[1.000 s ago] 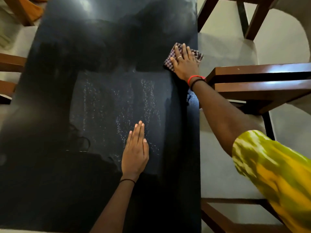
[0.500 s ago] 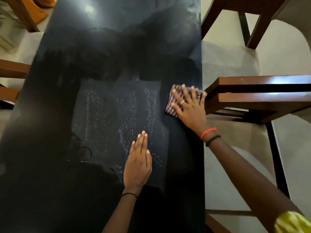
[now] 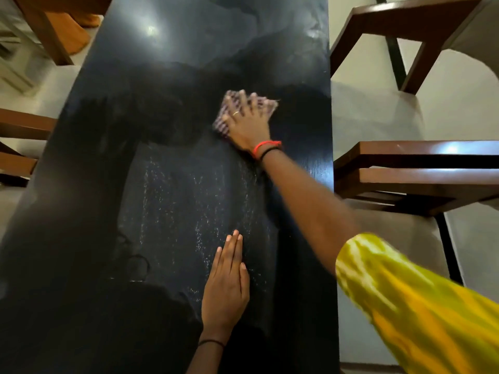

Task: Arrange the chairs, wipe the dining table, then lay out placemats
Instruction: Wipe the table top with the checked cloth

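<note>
A long glossy black dining table (image 3: pixel 113 184) runs away from me. My right hand (image 3: pixel 247 124) presses flat on a checked cleaning cloth (image 3: pixel 220 125) out in the middle of the tabletop, blurred by motion. My left hand (image 3: pixel 225 287) lies flat and empty on the near part of the table, fingers together, palm down. A patch of fine wet streaks (image 3: pixel 189 201) marks the surface between the two hands.
A brown wooden chair (image 3: pixel 421 174) stands against the table's right edge, and another chair (image 3: pixel 405 31) stands farther back on the right. Chair parts (image 3: pixel 19 136) show along the left side, plus one chair (image 3: pixel 46 25) at the far left corner. Pale floor surrounds the table.
My right hand has slid the cloth from the table's right edge away from me and leftward, toward the middle of the top. My left hand has stayed put.
</note>
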